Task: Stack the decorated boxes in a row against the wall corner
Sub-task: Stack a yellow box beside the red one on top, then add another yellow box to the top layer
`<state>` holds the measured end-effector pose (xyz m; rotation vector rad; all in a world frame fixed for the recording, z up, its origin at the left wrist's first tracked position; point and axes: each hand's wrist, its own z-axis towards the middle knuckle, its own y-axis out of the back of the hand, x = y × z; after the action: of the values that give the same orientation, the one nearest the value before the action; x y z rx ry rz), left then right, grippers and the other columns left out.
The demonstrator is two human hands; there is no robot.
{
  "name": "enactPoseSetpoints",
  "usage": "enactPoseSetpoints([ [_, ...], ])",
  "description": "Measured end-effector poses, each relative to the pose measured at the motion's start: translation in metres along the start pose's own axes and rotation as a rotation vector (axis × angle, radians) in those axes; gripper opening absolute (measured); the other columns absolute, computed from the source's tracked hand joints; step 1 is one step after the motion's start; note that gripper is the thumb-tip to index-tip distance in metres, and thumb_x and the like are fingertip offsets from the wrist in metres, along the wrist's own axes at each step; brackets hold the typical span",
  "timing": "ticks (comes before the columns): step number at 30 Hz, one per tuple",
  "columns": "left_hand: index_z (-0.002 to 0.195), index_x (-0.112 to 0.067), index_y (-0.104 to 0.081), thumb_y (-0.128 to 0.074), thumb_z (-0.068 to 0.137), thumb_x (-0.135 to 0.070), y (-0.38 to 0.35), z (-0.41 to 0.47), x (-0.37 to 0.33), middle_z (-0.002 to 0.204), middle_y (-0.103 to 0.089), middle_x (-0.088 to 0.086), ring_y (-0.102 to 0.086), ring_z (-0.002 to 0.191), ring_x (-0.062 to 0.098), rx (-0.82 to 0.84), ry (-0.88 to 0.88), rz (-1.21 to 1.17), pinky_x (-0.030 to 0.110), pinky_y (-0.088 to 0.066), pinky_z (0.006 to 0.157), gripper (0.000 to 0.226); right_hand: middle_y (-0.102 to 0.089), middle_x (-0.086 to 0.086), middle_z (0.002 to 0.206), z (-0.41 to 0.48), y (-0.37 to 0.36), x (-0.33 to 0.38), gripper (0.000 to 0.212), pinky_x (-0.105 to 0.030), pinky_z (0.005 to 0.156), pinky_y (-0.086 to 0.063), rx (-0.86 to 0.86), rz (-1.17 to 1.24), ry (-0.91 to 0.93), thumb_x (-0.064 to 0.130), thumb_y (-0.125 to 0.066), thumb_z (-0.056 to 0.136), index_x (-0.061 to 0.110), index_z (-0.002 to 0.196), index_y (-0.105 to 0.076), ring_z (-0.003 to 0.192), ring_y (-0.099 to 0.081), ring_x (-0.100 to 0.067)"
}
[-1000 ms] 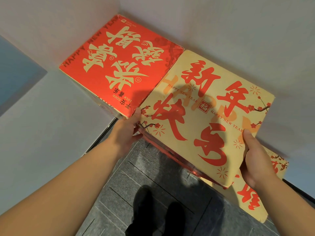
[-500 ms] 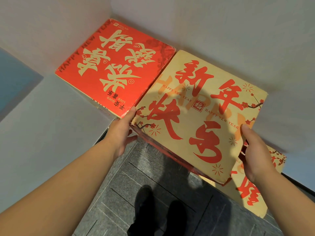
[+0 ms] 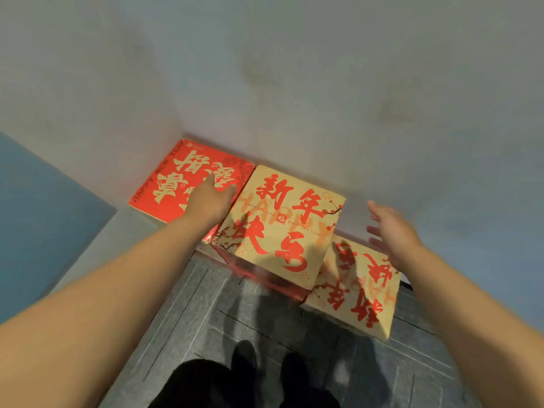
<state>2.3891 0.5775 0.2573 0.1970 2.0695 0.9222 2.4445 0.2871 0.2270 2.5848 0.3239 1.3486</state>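
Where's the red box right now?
The red box sits left of centre in the head view, tucked into the wall corner, with the middle gold box beside its right edge.

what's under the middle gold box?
Only a glossy red face shows below the middle gold box; own side or another box, cannot tell. Its right corner hides part of the lower gold box.

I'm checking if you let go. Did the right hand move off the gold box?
Yes. The right hand has left the top gold box's right edge and now hangs open further right, over the lower gold box.
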Motion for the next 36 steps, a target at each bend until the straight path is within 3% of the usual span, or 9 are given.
enactPoseSetpoints([
  [5, 0.147, -0.002, -0.036, -0.048, 0.100, -0.032, 0.028, -0.044, -0.062, 0.152, -0.038, 0.017, -0.037, 0.139, 0.034, 0.113, -0.170, 0.079, 0.038, -0.031, 0.111, 0.057, -0.054, -0.001, 0.128, -0.084, 0.036, 0.038, 0.040, -0.044, 0.101, -0.048, -0.066, 0.075, 0.051, 0.040, -0.049, 0.100, 0.016, 0.131, -0.051, 0.110, -0.058, -0.024],
  [12, 0.150, -0.003, -0.032, -0.048, 0.098, -0.034, 0.005, -0.099, -0.108, 0.154, -0.036, 0.015, -0.041, 0.137, 0.033, 0.426, -0.469, 0.310, 0.033, -0.035, 0.109, 0.062, -0.057, -0.004, 0.121, -0.191, 0.046, 0.010, 0.035, -0.043, 0.103, -0.046, -0.304, 0.240, -0.017, 0.035, -0.051, 0.099, 0.015, 0.127, -0.056, 0.112, -0.059, -0.027],
  [14, 0.149, -0.001, -0.032, -0.049, 0.098, -0.033, -0.008, -0.127, -0.116, 0.154, -0.035, 0.015, -0.038, 0.139, 0.032, 0.535, -0.592, 0.336, 0.032, -0.033, 0.111, 0.062, -0.059, -0.003, 0.115, -0.231, 0.046, -0.009, 0.026, -0.037, 0.092, -0.047, -0.430, 0.282, -0.035, 0.035, -0.052, 0.099, 0.017, 0.117, -0.059, 0.112, -0.061, -0.029],
  [18, 0.148, -0.003, -0.034, -0.050, 0.098, -0.032, -0.027, -0.209, -0.104, 0.155, -0.034, 0.013, -0.034, 0.142, 0.029, 0.792, -0.785, 0.403, 0.033, -0.027, 0.115, 0.061, -0.062, -0.004, 0.112, -0.330, 0.033, -0.065, 0.015, -0.036, 0.076, -0.046, -0.680, 0.462, -0.163, 0.037, -0.056, 0.096, 0.023, 0.101, -0.058, 0.093, -0.062, -0.024],
  [22, 0.144, -0.002, -0.042, -0.050, 0.098, -0.034, -0.032, -0.325, -0.064, 0.149, -0.045, 0.013, -0.041, 0.137, 0.029, 1.013, -0.963, 0.507, 0.031, -0.032, 0.110, 0.056, -0.058, -0.002, 0.100, -0.457, 0.014, -0.126, 0.012, -0.033, 0.072, -0.042, -0.910, 0.614, -0.249, 0.034, -0.056, 0.096, 0.023, 0.094, -0.058, 0.084, -0.058, -0.022],
  [27, 0.149, -0.005, -0.034, -0.047, 0.099, -0.038, -0.014, -0.508, 0.010, 0.154, -0.036, 0.010, -0.036, 0.141, 0.026, 1.305, -1.262, 0.648, 0.029, -0.027, 0.112, 0.062, -0.056, -0.001, 0.091, -0.651, -0.019, -0.213, 0.012, -0.026, 0.059, -0.038, -1.307, 0.792, -0.330, 0.034, -0.058, 0.096, 0.022, 0.094, -0.058, 0.075, -0.057, -0.020],
  [31, 0.152, -0.011, -0.030, -0.044, 0.100, -0.037, 0.038, -0.657, 0.109, 0.155, -0.036, 0.004, -0.032, 0.143, 0.024, 1.573, -1.458, 0.696, 0.032, -0.026, 0.113, 0.061, -0.054, 0.005, 0.087, -0.815, -0.090, -0.280, 0.020, -0.025, 0.058, -0.037, -1.610, 0.926, -0.429, 0.038, -0.058, 0.095, 0.020, 0.103, -0.059, 0.077, -0.059, -0.018],
  [35, 0.152, -0.012, -0.029, -0.044, 0.100, -0.037, 0.099, -0.787, 0.232, 0.136, -0.051, -0.002, -0.042, 0.135, 0.023, 1.801, -1.601, 0.781, 0.027, -0.033, 0.101, 0.060, -0.054, 0.002, 0.093, -0.959, -0.186, -0.341, 0.023, -0.025, 0.060, -0.037, -1.841, 1.061, -0.532, 0.038, -0.058, 0.095, 0.019, 0.108, -0.060, 0.082, -0.060, -0.020],
  [36, 0.152, -0.013, -0.030, -0.045, 0.099, -0.038, 0.115, -0.816, 0.265, 0.144, -0.047, -0.001, -0.041, 0.136, 0.023, 1.843, -1.635, 0.806, 0.029, -0.033, 0.103, 0.060, -0.054, 0.001, 0.093, -0.992, -0.212, -0.355, 0.020, -0.025, 0.061, -0.037, -1.898, 1.090, -0.551, 0.038, -0.058, 0.095, 0.020, 0.104, -0.060, 0.079, -0.060, -0.019],
])
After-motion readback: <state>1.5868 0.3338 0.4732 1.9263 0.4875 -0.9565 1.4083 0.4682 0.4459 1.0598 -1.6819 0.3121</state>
